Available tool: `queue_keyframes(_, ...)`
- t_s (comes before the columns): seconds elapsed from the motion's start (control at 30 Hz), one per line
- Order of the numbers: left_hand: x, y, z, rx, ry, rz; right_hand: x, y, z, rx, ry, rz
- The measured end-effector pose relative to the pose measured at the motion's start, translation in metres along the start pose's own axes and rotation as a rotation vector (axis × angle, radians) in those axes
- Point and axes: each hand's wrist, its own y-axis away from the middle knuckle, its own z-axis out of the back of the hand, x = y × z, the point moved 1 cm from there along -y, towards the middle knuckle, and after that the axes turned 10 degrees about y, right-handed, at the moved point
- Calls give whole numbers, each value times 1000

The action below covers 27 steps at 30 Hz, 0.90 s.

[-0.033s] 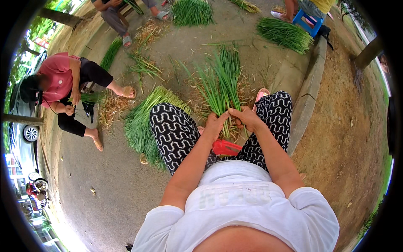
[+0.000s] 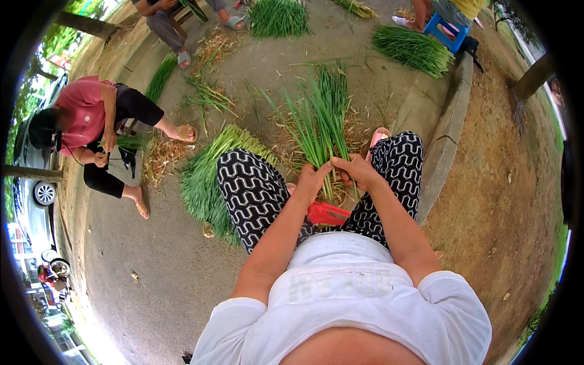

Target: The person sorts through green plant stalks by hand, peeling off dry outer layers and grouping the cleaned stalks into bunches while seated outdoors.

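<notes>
Between my knees, my left hand [image 2: 311, 182] is closed round the lower stems of a bunch of garlic chives [image 2: 307, 131], their long green leaves pointing away from me. Close against it, my right hand [image 2: 359, 173] pinches a few chive stems, with pale ends sticking out below the fingers. The two thumbs nearly meet. Just beyond lies a loose heap of chives [image 2: 333, 85] on the ground, ringed by dry brown trimmings. A large pile of chives [image 2: 210, 182] spreads beside my left leg, pale ends facing away. Something red [image 2: 328, 213] shows under my hands, partly hidden.
A person in a pink shirt [image 2: 91, 115] sits at the left, holding chives. Two more people sit at the far side, one by a blue stool [image 2: 447, 33]. Other chive bundles [image 2: 278, 18] lie on the pavement. A stone curb [image 2: 447, 140] runs along my right.
</notes>
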Motion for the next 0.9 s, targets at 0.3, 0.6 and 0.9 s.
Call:
queue_keyframes(0.3, 10, -7, 12, 2, 98, 121, 3, 2, 0, 40, -36, -5)
queue_keyframes(0.6, 2, -5, 7, 4, 201, 205, -3, -1, -4, 39, -139, -5)
queue_keyframes(0.9, -5, -5, 6, 8, 281, 254, -8, -2, 0, 155, 174, -80)
